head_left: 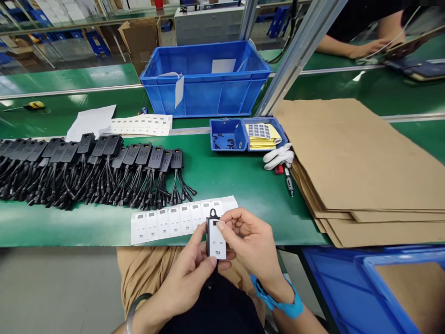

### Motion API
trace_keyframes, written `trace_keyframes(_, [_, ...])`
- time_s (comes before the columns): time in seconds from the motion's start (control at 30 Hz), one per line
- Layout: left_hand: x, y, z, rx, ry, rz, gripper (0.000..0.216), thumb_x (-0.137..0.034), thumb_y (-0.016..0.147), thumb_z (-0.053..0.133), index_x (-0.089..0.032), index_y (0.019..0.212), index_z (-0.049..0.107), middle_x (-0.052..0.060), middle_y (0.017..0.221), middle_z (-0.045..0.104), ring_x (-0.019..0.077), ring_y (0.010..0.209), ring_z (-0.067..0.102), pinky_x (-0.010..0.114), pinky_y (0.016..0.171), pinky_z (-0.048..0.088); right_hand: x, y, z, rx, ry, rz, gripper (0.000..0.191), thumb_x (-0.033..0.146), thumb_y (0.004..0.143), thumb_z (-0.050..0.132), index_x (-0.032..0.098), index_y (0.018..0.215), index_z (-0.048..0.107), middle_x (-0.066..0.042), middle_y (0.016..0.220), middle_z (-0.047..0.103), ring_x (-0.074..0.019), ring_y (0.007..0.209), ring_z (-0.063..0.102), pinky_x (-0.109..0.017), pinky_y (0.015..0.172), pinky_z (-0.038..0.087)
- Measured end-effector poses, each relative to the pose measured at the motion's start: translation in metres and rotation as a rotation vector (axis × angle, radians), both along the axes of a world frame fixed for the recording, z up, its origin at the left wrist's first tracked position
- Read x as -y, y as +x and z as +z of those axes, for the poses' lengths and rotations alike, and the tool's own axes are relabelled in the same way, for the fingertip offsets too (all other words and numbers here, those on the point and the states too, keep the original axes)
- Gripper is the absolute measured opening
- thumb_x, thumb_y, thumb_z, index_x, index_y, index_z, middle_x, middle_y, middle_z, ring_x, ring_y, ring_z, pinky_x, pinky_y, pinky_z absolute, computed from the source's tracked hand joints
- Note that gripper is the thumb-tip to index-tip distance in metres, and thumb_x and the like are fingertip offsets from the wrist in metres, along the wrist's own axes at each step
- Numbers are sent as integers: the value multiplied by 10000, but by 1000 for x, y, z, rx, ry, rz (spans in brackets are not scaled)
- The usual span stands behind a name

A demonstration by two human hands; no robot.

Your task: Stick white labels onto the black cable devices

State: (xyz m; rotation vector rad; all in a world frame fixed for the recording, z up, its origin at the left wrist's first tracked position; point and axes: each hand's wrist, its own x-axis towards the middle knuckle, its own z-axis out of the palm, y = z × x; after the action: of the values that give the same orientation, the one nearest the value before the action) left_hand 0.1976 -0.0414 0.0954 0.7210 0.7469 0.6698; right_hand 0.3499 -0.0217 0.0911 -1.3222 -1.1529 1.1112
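Observation:
My left hand (189, 273) is closed around a small black controller box (207, 237) with a hanging loop on top, held upright over the table's front edge. A white label (217, 245) marked TS3 covers its face. At the label's upper right corner, my right hand (255, 243) pinches with thumb and index finger. Behind the hands lies a sheet of matching white labels (163, 224). To the left, several black controller boxes (155, 157) with bundled cables rest in a long row.
Small blue bins (227, 134) hold tiny dark parts and yellow sticker sheets (260, 134). A large blue crate (201, 93) stands behind them. White gloves (279, 157), a pen-like tool (288, 181) and stacked cardboard (365, 157) lie right. A screwdriver (33, 106) is far left; another person's hand (371, 48) shows upper right.

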Motion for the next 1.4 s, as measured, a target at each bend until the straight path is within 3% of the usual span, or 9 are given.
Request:
trace_keyframes(0.17, [3,1,1,-26,21,2,647,-335,915,564,-239,1475,255,139,1353,524,293,1219,516,427,1004,443,2,-3,3,4,12,-56,75,218,780,650,184,723,614,28,565,564,-100,479,499,-199,435,439])
trace_keyframes(0.57, [6,0,0,-55,43,-12,619,-321,933,540,-261,1474,247,129,1332,543,279,1225,510,396,993,449,4,-2,1,72,52,-68,88,215,802,639,184,724,614,21,586,585,-109,506,534,-207,463,455])
trace_keyframes(0.73, [4,0,-3,27,-32,3,588,-289,900,599,-240,1424,337,136,1230,619,278,1115,601,400,920,494,1,6,-5,142,22,-20,71,248,835,634,197,876,603,30,648,546,-113,541,525,-212,486,457])
trace_keyframes(0.8, [3,0,-4,89,-99,4,594,-263,879,627,-235,1410,362,137,1190,645,286,1076,627,419,902,503,-1,12,-6,191,76,-14,90,265,874,603,209,944,608,8,734,562,-132,622,556,-235,553,485])
trace_keyframes(0.9, [1,-1,-3,160,-197,41,573,-276,893,603,-193,1411,373,157,1121,677,304,1029,654,454,889,506,-3,22,-6,281,251,86,241,364,964,478,231,1079,643,-73,1017,596,-206,916,591,-342,797,515])
trace_keyframes(1.0, [-2,-3,1,211,-237,71,527,-328,957,485,-151,1432,345,192,1117,676,306,1015,662,459,880,510,-2,28,-7,384,377,272,532,593,969,293,280,1257,614,-105,1372,453,-309,1245,431,-506,1028,385])
trace_keyframes(1.07, [-3,-4,2,220,-239,74,506,-321,978,432,-139,1439,330,210,1133,666,301,1027,659,443,862,524,-1,30,-9,461,404,365,670,697,914,190,318,1306,580,-78,1505,311,-355,1349,289,-578,1083,289])
trace_keyframes(1.2, [-4,-5,0,195,-267,89,508,-322,976,438,-118,1428,328,221,1068,687,303,978,679,392,759,562,1,31,-15,558,458,429,756,763,848,152,343,1373,500,-50,1586,105,-386,1401,139,-625,1102,207])
trace_keyframes(1.4, [-4,-6,0,143,-319,139,529,-347,929,545,-110,1369,372,208,1045,692,316,906,699,383,702,573,7,30,-22,580,531,474,795,800,814,202,322,1366,514,-62,1595,34,-418,1398,123,-643,1087,224])
